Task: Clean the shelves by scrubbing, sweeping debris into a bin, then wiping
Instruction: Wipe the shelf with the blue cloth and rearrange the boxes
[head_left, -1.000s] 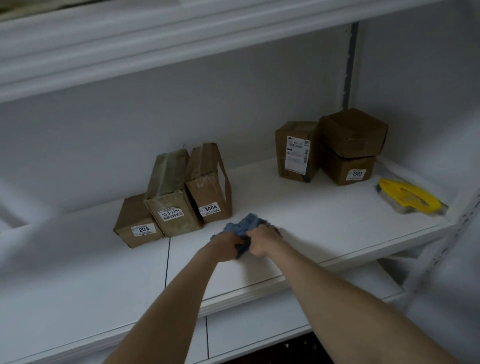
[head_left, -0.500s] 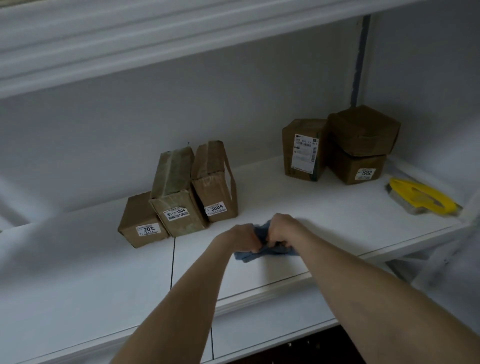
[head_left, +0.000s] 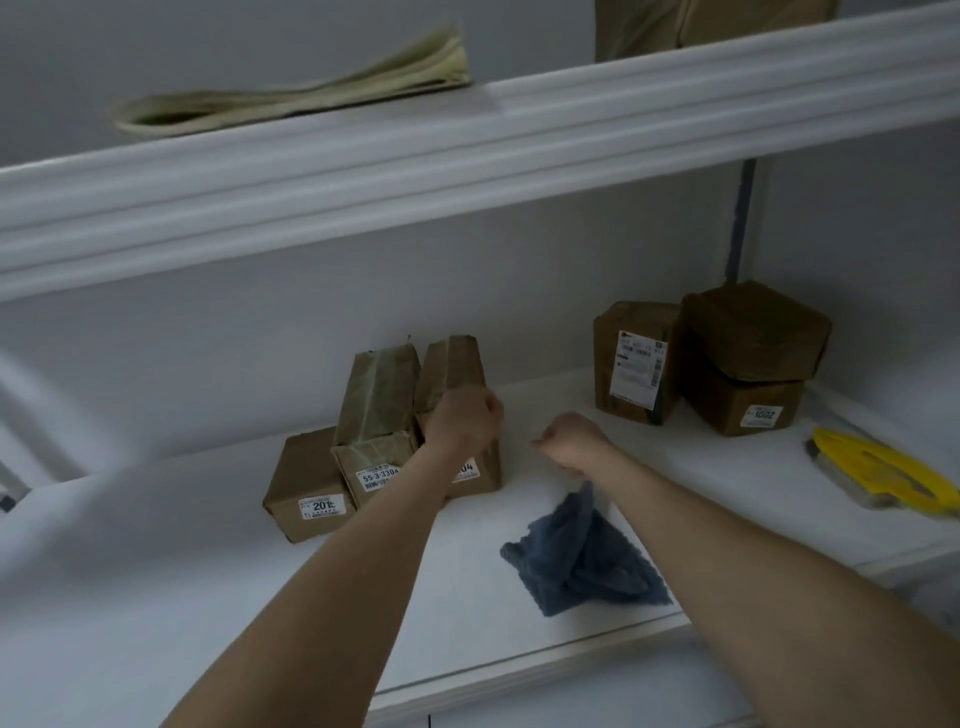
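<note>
A crumpled blue cloth (head_left: 582, 569) lies on the white middle shelf (head_left: 171, 566) near its front edge. One peak of the cloth rises to the underside of my right hand (head_left: 571, 444), which is curled into a fist just above it. My left hand (head_left: 462, 421) grips the front top of the brown box labelled 3004 (head_left: 480, 467), hiding part of its label. That box leans against a taller taped box (head_left: 376, 415) and a small box labelled 201 (head_left: 306, 488).
Two stacked brown boxes (head_left: 753, 358) and one labelled box (head_left: 631, 358) stand at the back right. A yellow-handled scrub brush (head_left: 878, 475) lies at the right end. A flat greenish bag (head_left: 291, 98) lies on the shelf above. Another shelf runs below.
Both hands were bunched on the cloth at the shelf front. My left hand has left it and moved back onto the 3004 box; my right hand has risen. The camera has tilted up.
</note>
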